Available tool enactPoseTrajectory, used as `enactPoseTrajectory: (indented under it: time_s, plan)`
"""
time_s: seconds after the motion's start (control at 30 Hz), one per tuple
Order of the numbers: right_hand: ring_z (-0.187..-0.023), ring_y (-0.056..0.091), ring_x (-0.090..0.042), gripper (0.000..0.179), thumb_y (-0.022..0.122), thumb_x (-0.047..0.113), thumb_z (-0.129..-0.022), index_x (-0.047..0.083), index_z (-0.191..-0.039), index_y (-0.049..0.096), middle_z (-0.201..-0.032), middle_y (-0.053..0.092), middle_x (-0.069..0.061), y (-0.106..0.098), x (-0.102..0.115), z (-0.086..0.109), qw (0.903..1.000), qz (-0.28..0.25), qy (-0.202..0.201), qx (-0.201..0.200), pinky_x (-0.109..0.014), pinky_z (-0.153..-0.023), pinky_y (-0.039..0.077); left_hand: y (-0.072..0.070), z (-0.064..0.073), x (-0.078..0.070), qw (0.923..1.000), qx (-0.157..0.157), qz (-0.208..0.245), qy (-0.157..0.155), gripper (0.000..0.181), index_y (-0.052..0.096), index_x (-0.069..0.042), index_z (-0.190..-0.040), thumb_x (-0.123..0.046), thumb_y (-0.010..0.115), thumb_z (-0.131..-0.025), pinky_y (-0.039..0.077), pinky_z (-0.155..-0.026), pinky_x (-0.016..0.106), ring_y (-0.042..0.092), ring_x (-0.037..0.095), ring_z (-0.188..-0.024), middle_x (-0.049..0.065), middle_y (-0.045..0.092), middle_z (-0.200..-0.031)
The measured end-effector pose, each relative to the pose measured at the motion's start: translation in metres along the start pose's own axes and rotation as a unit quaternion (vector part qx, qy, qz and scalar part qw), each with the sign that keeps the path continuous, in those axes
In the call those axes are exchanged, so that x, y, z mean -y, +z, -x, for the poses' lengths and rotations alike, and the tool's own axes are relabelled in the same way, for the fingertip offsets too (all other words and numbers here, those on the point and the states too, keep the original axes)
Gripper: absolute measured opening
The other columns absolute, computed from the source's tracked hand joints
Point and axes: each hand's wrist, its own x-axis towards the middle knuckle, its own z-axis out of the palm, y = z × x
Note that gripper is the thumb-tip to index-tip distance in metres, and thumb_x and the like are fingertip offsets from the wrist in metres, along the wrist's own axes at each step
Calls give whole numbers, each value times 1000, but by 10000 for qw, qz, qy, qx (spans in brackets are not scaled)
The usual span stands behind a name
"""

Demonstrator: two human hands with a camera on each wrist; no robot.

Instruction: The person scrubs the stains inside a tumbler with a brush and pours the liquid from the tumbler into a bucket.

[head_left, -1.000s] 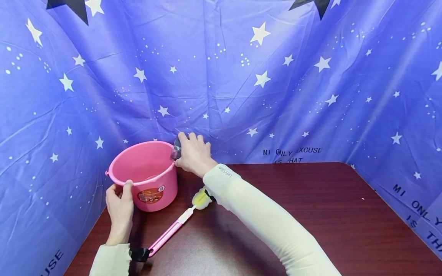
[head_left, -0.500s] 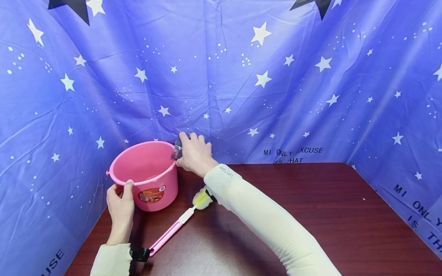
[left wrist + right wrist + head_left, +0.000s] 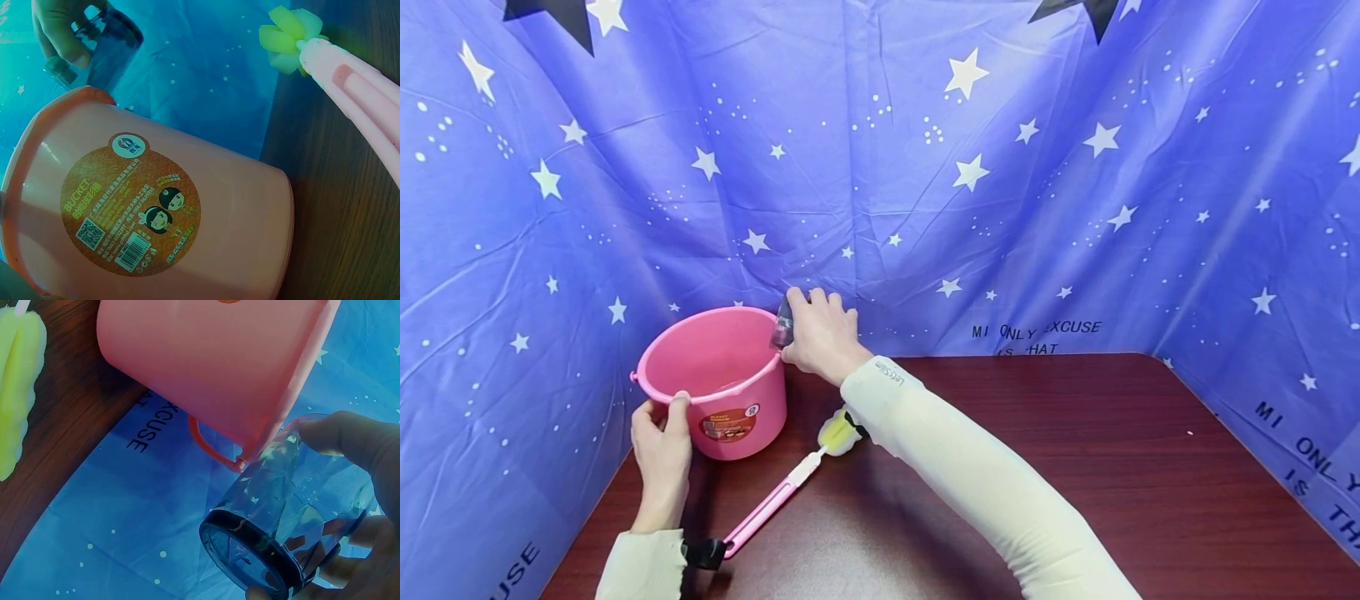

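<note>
A pink bucket (image 3: 763,429) stands at the left of the table, a round label on its near side. My left hand (image 3: 662,454) grips its near-left rim, thumb over the edge. At the bucket's right rim, my right hand (image 3: 826,335) holds a clear drinking glass (image 3: 269,494) tipped on its side. The glass's mouth leans at the rim and its thick base points away, as the right wrist view shows. A sponge bottle brush with a pink handle (image 3: 767,510) and a yellow-and-white head (image 3: 837,433) lies in front of the bucket, untouched by either hand.
The dark red wooden table (image 3: 1075,475) extends to the right. A blue star-printed curtain (image 3: 887,167) hangs around its back and sides, close behind the bucket. The bucket's handle (image 3: 209,447) hangs down on its right side.
</note>
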Motion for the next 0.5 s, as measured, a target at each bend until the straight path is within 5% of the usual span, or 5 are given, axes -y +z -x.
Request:
enactPoseTrajectory:
  time_s: [0.5]
  plan:
    - [-108, 45, -27, 78, 80, 46, -70, 25, -134, 41, -121, 50, -4, -1, 1, 0, 10000, 41, -19, 32, -49, -86, 40, 0, 0, 0, 10000, -8, 86, 26, 57, 43, 8, -128, -31, 59, -90, 36, -88, 27, 45, 13, -98, 7, 42, -116]
